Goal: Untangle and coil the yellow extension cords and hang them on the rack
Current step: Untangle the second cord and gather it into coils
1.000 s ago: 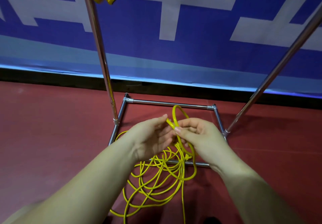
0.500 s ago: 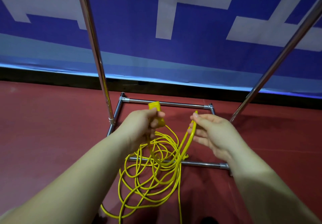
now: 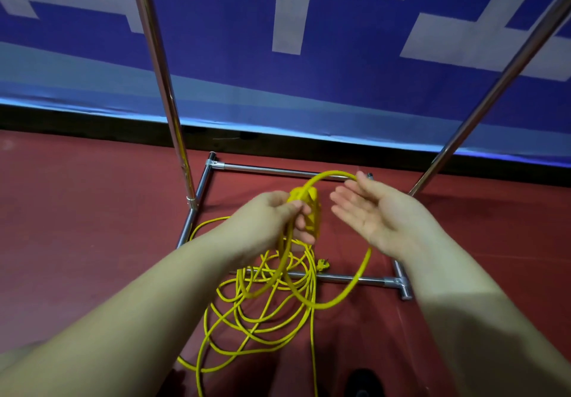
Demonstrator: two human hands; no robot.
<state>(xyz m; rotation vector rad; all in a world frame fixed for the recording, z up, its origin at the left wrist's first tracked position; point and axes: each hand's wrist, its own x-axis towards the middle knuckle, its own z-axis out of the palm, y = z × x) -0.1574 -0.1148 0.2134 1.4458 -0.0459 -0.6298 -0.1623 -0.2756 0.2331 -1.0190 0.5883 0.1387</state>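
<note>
A yellow extension cord (image 3: 256, 313) lies in loose tangled loops on the red floor, partly inside the rack's base. My left hand (image 3: 272, 217) grips the cord's yellow socket end (image 3: 312, 211) together with a strand of cord. From there a loop of cord (image 3: 327, 176) arcs up and over to my right hand (image 3: 374, 214), whose palm faces up with straight fingers; the cord rests across the fingertips and passes behind the hand. A small yellow plug (image 3: 323, 264) lies on the floor near the front bar.
The chrome rack (image 3: 160, 66) has two upright poles and a rectangular base frame (image 3: 340, 279) on the red floor. A blue and white banner (image 3: 309, 81) covers the wall behind. A dark shoe tip (image 3: 363, 381) shows at the bottom edge.
My right hand has let go of its pinch and opened, palm up, under a new loop. My left hand has gathered the socket end and cord. The view has tilted down; the hanging yellow socket is gone.
</note>
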